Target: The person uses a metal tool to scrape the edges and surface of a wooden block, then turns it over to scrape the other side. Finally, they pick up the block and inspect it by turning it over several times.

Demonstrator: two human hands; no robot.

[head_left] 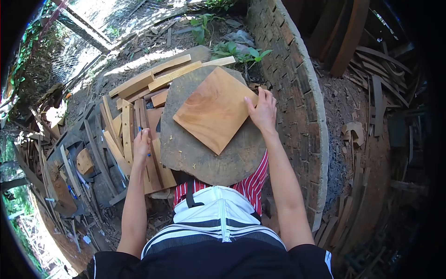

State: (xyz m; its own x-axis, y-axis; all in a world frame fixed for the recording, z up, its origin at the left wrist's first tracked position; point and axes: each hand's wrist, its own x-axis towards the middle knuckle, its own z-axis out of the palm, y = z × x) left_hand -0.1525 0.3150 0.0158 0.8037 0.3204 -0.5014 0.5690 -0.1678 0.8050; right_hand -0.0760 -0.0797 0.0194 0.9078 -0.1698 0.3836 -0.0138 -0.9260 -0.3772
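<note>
A square wooden board (214,109) with swirling grain lies on a round tree stump (186,153), one corner pointing toward me. My right hand (264,110) grips the board's right corner, thumb on the top face and the other fingers at the far edge. To the left of the stump, my left hand (141,144) is closed around a thin blue pen (149,155); its ends show above and below the fist. That hand is over several wooden strips, apart from the board.
Wooden strips (174,74) are piled behind and left of the stump. A holed wooden block (127,130) stands among them. A low brick wall (297,116) curves along the right side. Scrap wood (381,102) lies beyond it, and leafy plants (241,51) grow behind.
</note>
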